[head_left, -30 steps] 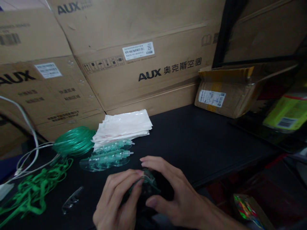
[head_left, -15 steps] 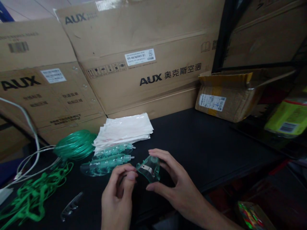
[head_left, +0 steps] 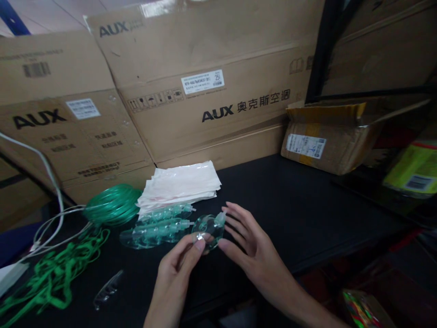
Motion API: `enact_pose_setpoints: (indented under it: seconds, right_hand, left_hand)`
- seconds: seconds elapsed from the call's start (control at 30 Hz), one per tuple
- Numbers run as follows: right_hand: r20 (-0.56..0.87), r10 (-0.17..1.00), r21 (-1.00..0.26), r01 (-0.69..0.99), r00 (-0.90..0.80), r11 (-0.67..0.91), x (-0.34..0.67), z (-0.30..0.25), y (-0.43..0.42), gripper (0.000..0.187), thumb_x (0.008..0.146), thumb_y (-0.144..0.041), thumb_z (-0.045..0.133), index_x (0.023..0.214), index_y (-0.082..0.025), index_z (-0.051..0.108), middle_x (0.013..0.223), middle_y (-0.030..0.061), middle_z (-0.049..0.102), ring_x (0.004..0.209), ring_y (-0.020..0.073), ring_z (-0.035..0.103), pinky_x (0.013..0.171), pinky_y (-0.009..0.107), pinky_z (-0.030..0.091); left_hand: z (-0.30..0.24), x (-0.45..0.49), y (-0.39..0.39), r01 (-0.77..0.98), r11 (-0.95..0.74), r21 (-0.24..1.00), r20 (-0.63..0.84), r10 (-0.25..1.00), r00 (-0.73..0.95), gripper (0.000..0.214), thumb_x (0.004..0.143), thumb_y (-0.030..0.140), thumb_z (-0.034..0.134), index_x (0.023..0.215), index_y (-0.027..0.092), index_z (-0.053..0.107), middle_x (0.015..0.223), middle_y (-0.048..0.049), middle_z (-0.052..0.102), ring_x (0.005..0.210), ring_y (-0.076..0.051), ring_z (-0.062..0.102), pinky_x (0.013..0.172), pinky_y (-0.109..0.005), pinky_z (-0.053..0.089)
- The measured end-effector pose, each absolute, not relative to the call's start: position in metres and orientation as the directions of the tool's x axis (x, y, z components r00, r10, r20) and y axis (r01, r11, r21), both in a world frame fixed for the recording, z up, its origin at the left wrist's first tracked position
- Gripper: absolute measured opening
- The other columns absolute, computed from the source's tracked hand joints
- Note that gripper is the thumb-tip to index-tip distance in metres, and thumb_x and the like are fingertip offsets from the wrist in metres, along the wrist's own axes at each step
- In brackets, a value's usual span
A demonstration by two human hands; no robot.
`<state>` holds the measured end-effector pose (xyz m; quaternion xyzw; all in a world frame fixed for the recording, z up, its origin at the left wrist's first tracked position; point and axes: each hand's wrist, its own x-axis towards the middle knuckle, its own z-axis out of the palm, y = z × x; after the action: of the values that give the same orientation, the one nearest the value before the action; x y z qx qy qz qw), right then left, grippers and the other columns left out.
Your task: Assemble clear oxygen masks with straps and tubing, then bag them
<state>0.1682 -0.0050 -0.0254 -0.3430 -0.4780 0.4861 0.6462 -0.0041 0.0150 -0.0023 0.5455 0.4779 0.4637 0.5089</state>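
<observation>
A clear green face mask (head_left: 209, 224) with a small metal nose strip and a pale tube connector is up in front of me. My left hand (head_left: 180, 263) pinches its near-left edge between thumb and fingers, the thumb by the metal strip. Curved round the mask's right side is my right hand (head_left: 254, 249), its fingers apart and their tips close to the connector; whether they touch it I cannot tell. Behind the left hand, several similar green masks (head_left: 155, 231) lie nested on the black tabletop (head_left: 273, 196).
White flat packets (head_left: 180, 184) are stacked behind the masks. To the left lie coiled green tubing (head_left: 114, 204), tangled green elastic straps (head_left: 56, 275), a white cable (head_left: 51, 171) and a small clear plastic piece (head_left: 108, 288). Large cartons (head_left: 218, 136) stand behind; an open cardboard box (head_left: 327, 152) sits right.
The mask has turned, so its connector now points up and right. My left thumb has come onto the metal strip, and my right hand's fingers have straightened. The view has shifted slightly.
</observation>
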Motion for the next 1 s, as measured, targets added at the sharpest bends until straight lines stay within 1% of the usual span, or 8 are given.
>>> enact_pose_setpoints:
  seconds: [0.07, 0.17, 0.37, 0.47, 0.57, 0.7, 0.87, 1.0]
  right_hand:
    - [0.25, 0.968, -0.904, -0.353, 0.022, 0.242, 0.169, -0.023, -0.004, 0.06, 0.09, -0.029, 0.077, 0.144, -0.035, 0.05, 0.15, 0.0058, 0.055, 0.137, 0.0225, 0.057, 0.118, 0.042, 0.045]
    - [0.294, 0.954, -0.919, -0.293, -0.061, 0.265, 0.172, -0.022, -0.003, 0.051, 0.087, -0.022, 0.078, 0.133, -0.036, 0.062, 0.147, 0.0024, 0.054, 0.133, 0.0218, 0.06, 0.112, 0.037, 0.051]
    - [0.411, 0.911, -0.905, 0.134, 0.039, 0.403, 0.176, -0.026, -0.001, 0.043, 0.088, -0.019, 0.071, 0.128, -0.034, 0.068, 0.131, 0.0049, 0.061, 0.125, 0.0231, 0.063, 0.1, 0.034, 0.057]
    - [0.492, 0.871, -0.823, 0.331, 0.007, 0.462, 0.184, -0.026, -0.003, 0.044, 0.086, -0.018, 0.073, 0.127, -0.034, 0.069, 0.124, 0.0049, 0.065, 0.118, 0.0236, 0.068, 0.098, 0.033, 0.057]
    - [0.569, 0.82, -0.724, 0.432, -0.067, 0.537, 0.197, -0.029, -0.005, 0.04, 0.086, -0.024, 0.077, 0.124, -0.037, 0.07, 0.123, 0.0027, 0.069, 0.114, 0.0217, 0.071, 0.097, 0.027, 0.058]
    - [0.601, 0.796, -0.694, 0.449, -0.069, 0.563, 0.21, -0.044, -0.002, 0.032, 0.089, -0.034, 0.075, 0.121, -0.036, 0.072, 0.128, 0.0021, 0.074, 0.117, 0.0226, 0.073, 0.1, 0.026, 0.058]
    - [0.427, 0.898, -0.804, 0.412, -0.103, 0.429, 0.211, -0.051, 0.001, 0.035, 0.092, -0.046, 0.07, 0.123, -0.03, 0.071, 0.123, 0.0049, 0.079, 0.112, 0.0245, 0.076, 0.098, 0.029, 0.06]
    - [0.378, 0.925, -0.843, 0.395, -0.045, 0.365, 0.211, -0.042, -0.001, 0.035, 0.092, -0.053, 0.066, 0.116, -0.028, 0.073, 0.115, 0.0057, 0.08, 0.106, 0.0244, 0.077, 0.089, 0.025, 0.062]
  left_hand:
    - [0.0, -0.002, 0.013, 0.038, -0.011, 0.999, 0.006, 0.989, 0.147, 0.04, 0.084, 0.052, 0.079, 0.109, 0.021, 0.083, 0.114, -0.0091, 0.08, 0.108, -0.029, 0.072, 0.1, -0.034, 0.054]
    - [-0.002, -0.003, 0.015, 0.019, -0.01, 1.0, 0.006, 0.974, 0.225, 0.043, 0.089, 0.053, 0.074, 0.119, 0.024, 0.081, 0.119, -0.0081, 0.079, 0.113, -0.029, 0.07, 0.1, -0.033, 0.055]
    - [-0.01, -0.006, 0.023, -0.021, -0.019, 1.0, 0.024, 0.967, 0.252, 0.054, 0.086, 0.06, 0.076, 0.124, 0.022, 0.078, 0.118, -0.0099, 0.08, 0.108, -0.028, 0.073, 0.091, -0.032, 0.06]
    - [-0.009, -0.003, 0.021, -0.057, -0.027, 0.998, 0.041, 0.965, 0.259, 0.057, 0.081, 0.064, 0.078, 0.115, 0.019, 0.082, 0.109, -0.0106, 0.081, 0.102, -0.028, 0.075, 0.086, -0.032, 0.062]
    - [-0.007, 0.0, 0.017, -0.061, -0.048, 0.997, 0.063, 0.96, 0.272, 0.054, 0.083, 0.064, 0.076, 0.108, 0.017, 0.083, 0.101, -0.0093, 0.082, 0.096, -0.026, 0.076, 0.083, -0.03, 0.063]
    - [-0.012, 0.002, 0.015, -0.035, -0.075, 0.997, 0.082, 0.959, 0.273, 0.051, 0.086, 0.06, 0.074, 0.105, 0.015, 0.083, 0.094, -0.0092, 0.082, 0.086, -0.024, 0.076, 0.077, -0.03, 0.064]
    - [-0.019, 0.009, 0.012, 0.02, -0.12, 0.993, 0.11, 0.958, 0.265, 0.051, 0.093, 0.06, 0.066, 0.097, 0.011, 0.081, 0.08, -0.0094, 0.079, 0.071, -0.021, 0.076, 0.071, -0.029, 0.063]
    - [0.001, -0.013, 0.01, 0.238, -0.26, 0.936, 0.223, 0.96, 0.17, 0.044, 0.095, 0.056, 0.061, 0.096, 0.016, 0.081, 0.087, -0.0083, 0.079, 0.071, -0.02, 0.073, 0.063, -0.026, 0.059]
